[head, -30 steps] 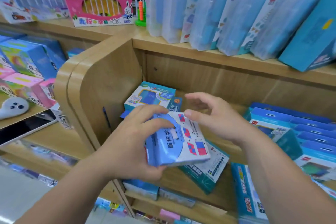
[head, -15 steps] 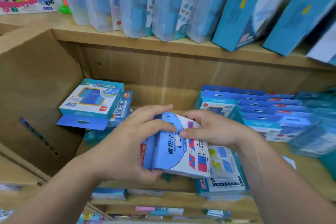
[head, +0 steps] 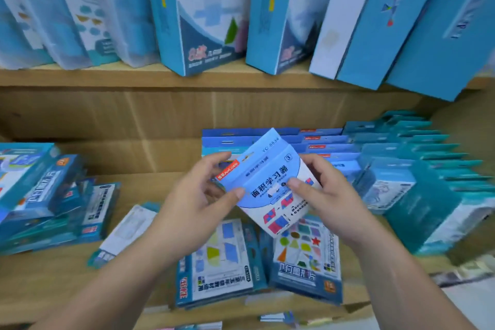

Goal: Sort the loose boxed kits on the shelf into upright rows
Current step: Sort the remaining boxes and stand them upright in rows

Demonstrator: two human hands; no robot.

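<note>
Mid-sort: my left hand (head: 195,206) and right hand (head: 332,195) both pinch one blue boxed kit (head: 267,166), tilted. Next, I judge: stand it into the upright row (head: 324,139) behind, centre frame.

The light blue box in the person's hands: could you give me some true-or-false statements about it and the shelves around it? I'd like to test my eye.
1. The left hand and the right hand both hold the light blue box. True.
2. That box lies flat on the shelf board. False: it is held up, tilted, above two kits that lie flat.
3. An upright row of blue kits stands behind it, to the right. True.
4. The upper shelf is bare. False: tall blue boxes stand on it, leaning.
5. The pile of kits at the far left stands upright. False: they lie stacked flat and askew.
</note>
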